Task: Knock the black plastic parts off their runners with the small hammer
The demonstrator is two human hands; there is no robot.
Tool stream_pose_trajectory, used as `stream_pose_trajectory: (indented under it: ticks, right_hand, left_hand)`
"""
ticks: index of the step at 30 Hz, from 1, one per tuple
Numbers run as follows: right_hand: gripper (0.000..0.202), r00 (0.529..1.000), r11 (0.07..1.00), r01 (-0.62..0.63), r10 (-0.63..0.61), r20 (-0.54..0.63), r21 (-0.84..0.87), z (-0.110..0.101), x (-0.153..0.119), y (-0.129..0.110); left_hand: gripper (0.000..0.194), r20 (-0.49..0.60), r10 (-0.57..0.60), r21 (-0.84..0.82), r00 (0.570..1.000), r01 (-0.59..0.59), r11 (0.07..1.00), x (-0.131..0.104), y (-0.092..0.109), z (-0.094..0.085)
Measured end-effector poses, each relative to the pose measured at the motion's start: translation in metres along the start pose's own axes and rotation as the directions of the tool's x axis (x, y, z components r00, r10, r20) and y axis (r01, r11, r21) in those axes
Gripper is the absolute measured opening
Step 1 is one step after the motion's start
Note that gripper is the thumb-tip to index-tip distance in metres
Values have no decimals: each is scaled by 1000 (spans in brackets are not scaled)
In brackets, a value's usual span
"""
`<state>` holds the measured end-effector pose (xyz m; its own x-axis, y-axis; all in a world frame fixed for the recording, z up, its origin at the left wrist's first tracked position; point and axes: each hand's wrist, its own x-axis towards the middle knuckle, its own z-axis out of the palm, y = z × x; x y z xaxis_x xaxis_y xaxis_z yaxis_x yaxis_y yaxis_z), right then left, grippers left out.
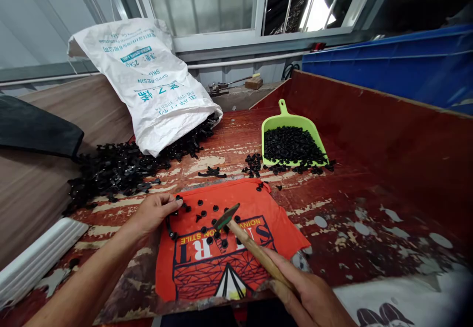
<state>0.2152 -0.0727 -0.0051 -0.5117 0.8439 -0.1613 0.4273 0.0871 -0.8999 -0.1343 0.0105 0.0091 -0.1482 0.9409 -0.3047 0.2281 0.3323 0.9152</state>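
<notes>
My left hand (157, 211) is closed in a pinch on a black plastic piece (170, 229) with small knobs, over the left edge of an orange printed cloth (240, 194). Part of that piece hides behind the fingers. My right hand (305, 287) is wrapped round the wooden handle of a hammer (254, 249), whose narrow, greenish-dark head hangs over the middle of the cloth. Several small black button-like parts (224, 243) lie scattered on the cloth, around and below the hammer head. I cannot tell whether the head touches any of them.
Black moulded pieces (114, 169) spill from a white sack (162, 90) at the back left. A green dustpan (283, 107) full of small black parts stands at the back right. A red board (362, 115) walls the right side; a white plastic piece (40, 255) lies at left.
</notes>
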Motion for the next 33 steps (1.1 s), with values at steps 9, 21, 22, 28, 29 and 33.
stream_pose_trajectory:
  ticks: [9,21,22,28,29,33]
  right_hand:
    - [52,1000,999,-15,15,-9,32,1,4,1]
    - [49,999,999,32,-32,-26,17,0,5,-11]
    - [49,999,999,30,-30,-26,11,0,5,-11]
    - [51,999,999,30,-31,-23,-28,-3,5,-11]
    - [50,999,998,27,-29,-31,-64,-4,5,-11]
    - [48,996,970,35,-55,-77,-239,-10,11,-17]
  left_hand:
    - [48,-15,-33,6,999,33,999,11,-10,-1]
    - [45,-58,8,134,998,-1,991,10,-9,5]
    - [46,-59,9,139,998,-1,990,11,-10,5]
    - [44,-56,21,175,998,-11,985,12,-12,4]
    - [44,-51,22,177,998,-12,984,12,-13,3]
    - [44,-36,19,160,999,-13,987,13,-16,3]
